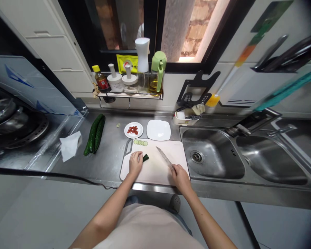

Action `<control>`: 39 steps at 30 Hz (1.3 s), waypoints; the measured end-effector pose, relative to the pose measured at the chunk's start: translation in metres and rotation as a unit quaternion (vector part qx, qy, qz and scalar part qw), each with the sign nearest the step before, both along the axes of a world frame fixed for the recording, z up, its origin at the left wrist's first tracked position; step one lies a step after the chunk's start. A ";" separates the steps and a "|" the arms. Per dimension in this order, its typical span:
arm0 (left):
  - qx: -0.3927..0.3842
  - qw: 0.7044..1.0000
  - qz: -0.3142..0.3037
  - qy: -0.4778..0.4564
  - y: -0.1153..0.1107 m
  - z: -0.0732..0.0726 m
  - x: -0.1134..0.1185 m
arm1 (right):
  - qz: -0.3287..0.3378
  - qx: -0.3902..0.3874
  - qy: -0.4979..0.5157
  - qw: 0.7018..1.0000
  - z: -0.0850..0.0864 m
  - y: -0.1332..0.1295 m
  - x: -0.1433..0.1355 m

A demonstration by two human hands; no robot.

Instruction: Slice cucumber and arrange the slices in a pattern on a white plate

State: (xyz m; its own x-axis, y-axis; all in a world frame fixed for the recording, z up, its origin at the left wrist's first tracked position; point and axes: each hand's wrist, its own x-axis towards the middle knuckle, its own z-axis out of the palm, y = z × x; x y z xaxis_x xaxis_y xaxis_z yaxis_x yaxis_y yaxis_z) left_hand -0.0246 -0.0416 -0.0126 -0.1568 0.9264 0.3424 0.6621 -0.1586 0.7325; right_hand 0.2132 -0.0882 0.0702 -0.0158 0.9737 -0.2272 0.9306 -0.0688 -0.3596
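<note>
On the pale pink cutting board point(155, 174), my left hand point(136, 162) is closed round a short dark-green piece of cucumber point(145, 157), whose end shows past my fingers. My right hand point(180, 175) grips a kitchen knife point(163, 155) by its handle at the board's right side. The blade points away and to the left, apart from the cucumber piece. Along the board's far left edge lies a row of several cucumber slices point(140, 142). Just beyond the board are a small white plate point(125, 130) with chopped red bits point(133, 130) and a white square plate point(158, 130).
Whole cucumbers point(95, 133) and a white paper towel point(70, 146) lie to the left, near the stove with a pot point(9, 117). A double sink point(212, 155) borders the board's right. A rack point(129, 95) with bottles and seasoning jars hangs behind.
</note>
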 end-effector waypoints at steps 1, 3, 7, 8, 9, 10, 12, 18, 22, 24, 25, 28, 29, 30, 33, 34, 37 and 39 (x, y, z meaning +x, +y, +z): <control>0.003 1.000 -0.004 -0.001 -0.003 0.000 0.000 | 0.001 0.000 0.008 1.000 0.000 0.001 -0.001; 0.010 1.000 -0.013 -0.004 -0.008 -0.001 0.001 | 0.002 -0.001 0.020 1.000 0.000 0.004 -0.002; 0.027 0.999 -0.033 -0.005 -0.010 -0.002 0.002 | 0.017 0.000 0.026 1.000 0.002 0.010 -0.008; 0.031 0.999 -0.038 -0.003 -0.010 -0.002 0.002 | 0.024 -0.001 0.024 0.999 0.003 0.012 -0.011; 0.034 0.998 -0.044 0.000 -0.009 -0.002 0.003 | 0.030 -0.003 0.021 0.999 0.004 0.014 -0.013; 0.036 0.998 -0.048 0.003 -0.009 -0.002 0.003 | 0.036 -0.008 0.017 0.999 0.005 0.016 -0.016; 0.039 0.998 -0.057 0.005 -0.009 -0.003 0.004 | 0.047 -0.028 0.004 0.998 0.007 0.019 -0.021; 0.051 0.997 -0.064 0.001 -0.010 -0.004 0.004 | 0.081 -0.080 0.006 0.994 0.007 0.024 -0.035; 0.051 0.996 -0.078 0.009 -0.010 -0.004 0.004 | 0.099 -0.085 0.001 0.991 0.012 0.026 -0.045; 0.052 0.995 -0.088 0.015 -0.009 -0.006 0.004 | 0.106 -0.086 -0.014 0.991 0.017 0.027 -0.050; 0.054 0.994 -0.092 0.019 -0.009 -0.006 0.003 | 0.110 -0.087 -0.023 0.990 0.019 0.027 -0.053; 0.058 0.993 -0.099 0.030 -0.009 -0.008 0.003 | 0.122 -0.089 -0.039 0.988 0.022 0.028 -0.058; 0.058 0.993 -0.100 0.032 -0.009 -0.009 0.003 | 0.126 -0.090 -0.042 0.987 0.022 0.028 -0.060; 0.058 0.993 -0.100 0.035 -0.009 -0.009 0.003 | 0.129 -0.091 -0.043 0.987 0.022 0.028 -0.061; 0.054 0.993 -0.100 0.039 -0.009 -0.010 0.003 | 0.134 -0.096 -0.043 0.985 0.022 0.027 -0.065; 0.052 0.993 -0.099 0.041 -0.009 -0.010 0.003 | 0.135 -0.098 -0.042 0.985 0.022 0.027 -0.066; 0.046 0.993 -0.100 0.042 -0.009 -0.009 0.004 | 0.134 -0.104 -0.041 0.985 0.023 0.026 -0.069; 0.045 0.993 -0.103 0.041 -0.009 -0.008 0.004 | 0.134 -0.111 -0.041 0.984 0.024 0.026 -0.070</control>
